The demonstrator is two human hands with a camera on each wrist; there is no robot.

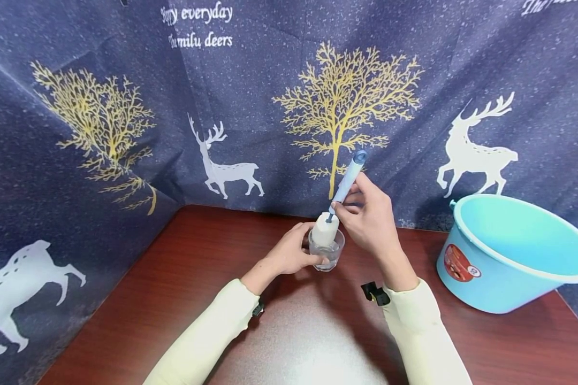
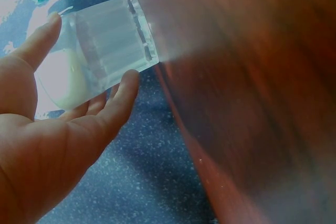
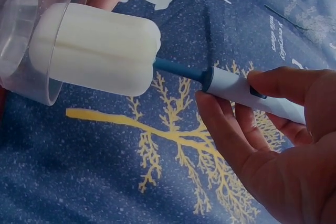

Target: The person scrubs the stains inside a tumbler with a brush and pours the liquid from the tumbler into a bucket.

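A clear cup stands on the table, and my left hand grips its side, thumb in front and fingers behind. In the left wrist view the cup shows clear walls between thumb and fingers. My right hand holds a sponge cup brush by its pale blue handle, which slants up to the right. The white sponge head is partly inside the cup's mouth. Seen from the right wrist, thumb and fingers pinch the handle near the dark blue stem, and the sponge sticks out past the rim.
A light blue bucket stands on the right of the reddish-brown table. Behind the table hangs a dark blue cloth printed with deer and trees. Black straps sit at the wrists.
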